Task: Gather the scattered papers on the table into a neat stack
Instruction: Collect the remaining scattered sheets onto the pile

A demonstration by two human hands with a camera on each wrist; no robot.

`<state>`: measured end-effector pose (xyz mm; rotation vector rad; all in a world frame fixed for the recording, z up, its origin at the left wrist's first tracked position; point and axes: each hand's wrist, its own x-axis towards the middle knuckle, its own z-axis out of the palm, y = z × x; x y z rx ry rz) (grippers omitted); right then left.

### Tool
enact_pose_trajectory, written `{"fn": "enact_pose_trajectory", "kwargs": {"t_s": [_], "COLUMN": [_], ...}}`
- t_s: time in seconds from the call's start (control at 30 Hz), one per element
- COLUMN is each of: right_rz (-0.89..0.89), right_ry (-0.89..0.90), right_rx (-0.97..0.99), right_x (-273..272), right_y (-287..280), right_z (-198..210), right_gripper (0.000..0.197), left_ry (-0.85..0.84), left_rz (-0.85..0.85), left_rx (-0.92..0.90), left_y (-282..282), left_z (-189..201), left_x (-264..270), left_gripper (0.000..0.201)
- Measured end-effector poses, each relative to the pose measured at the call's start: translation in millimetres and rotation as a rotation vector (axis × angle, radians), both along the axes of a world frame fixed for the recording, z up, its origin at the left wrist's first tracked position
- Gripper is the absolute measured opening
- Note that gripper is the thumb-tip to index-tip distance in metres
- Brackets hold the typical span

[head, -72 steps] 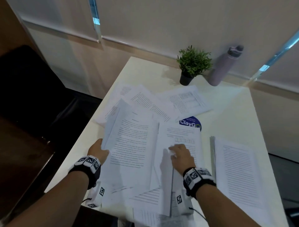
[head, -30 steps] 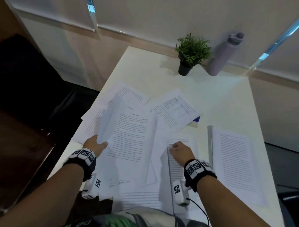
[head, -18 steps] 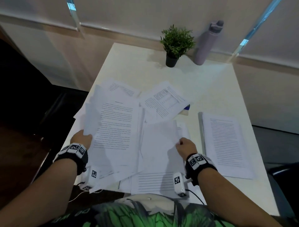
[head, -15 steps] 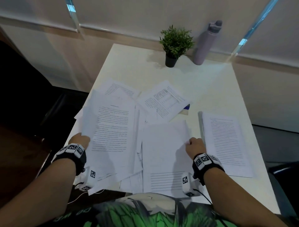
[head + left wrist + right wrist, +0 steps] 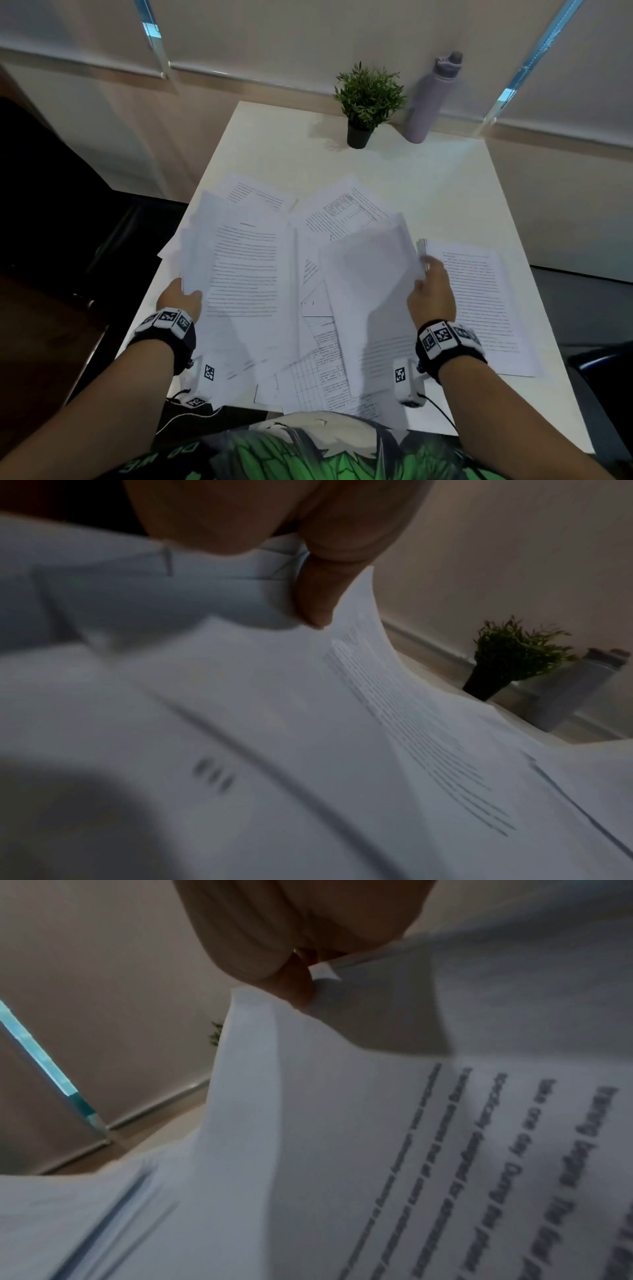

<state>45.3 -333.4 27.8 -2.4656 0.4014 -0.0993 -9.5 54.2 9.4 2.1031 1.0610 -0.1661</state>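
Observation:
Several printed white papers (image 5: 301,308) lie overlapping across the near half of the white table (image 5: 445,192). My left hand (image 5: 180,298) grips the left edge of a printed bundle (image 5: 243,274), thumb (image 5: 315,599) on top of it in the left wrist view. My right hand (image 5: 430,291) pinches the right edge of a raised blank-faced sheet (image 5: 373,284); the right wrist view shows my fingers (image 5: 298,988) on that paper (image 5: 377,1123). A squared stack (image 5: 479,301) lies to the right, partly under my right hand.
A small potted plant (image 5: 366,102) and a grey bottle (image 5: 431,99) stand at the table's far edge by the wall. A dark chair (image 5: 51,205) sits left of the table. Some sheets overhang the near edge by my green shirt (image 5: 291,452).
My right hand has moved rightward and lifted a sheet by its edge, now reaching the squared stack. The papers were drawn nearer, and the blue label is now covered. My left hand kept its grip.

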Motion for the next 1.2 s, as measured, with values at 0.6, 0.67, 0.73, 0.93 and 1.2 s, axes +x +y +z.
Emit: {"fn": "enact_pose_trajectory", "kwargs": {"t_s": [0.6, 0.67, 0.73, 0.93, 1.2], "right_rz": [0.011, 0.050, 0.081, 0.087, 0.139], "right_ry": [0.333, 0.348, 0.372, 0.597, 0.399], "right_rx": [0.265, 0.284, 0.310, 0.646, 0.456], "right_x": [13.4, 14.4, 15.8, 4.8, 2.5], "right_y": [33.0, 41.4, 48.9, 68.0, 61.7], "right_z": [-33.6, -36.7, -36.8, -31.8, -31.0], "right_gripper": [0.022, 0.021, 0.018, 0.035, 0.028], "left_ry": [0.166, 0.147, 0.107, 0.123, 0.007], "left_rz": [0.078, 0.007, -0.013, -0.231, -0.349], "left_rx": [-0.213, -0.243, -0.321, -0.349, -0.142], "left_y": [5.2, -9.0, -21.3, -62.2, -72.2], "left_z": [-21.8, -23.5, -26.8, -25.8, -30.9], "left_x": [7.1, 9.6, 10.4, 11.6, 24.7], "left_gripper": [0.049, 0.047, 0.045, 0.045, 0.037]}}
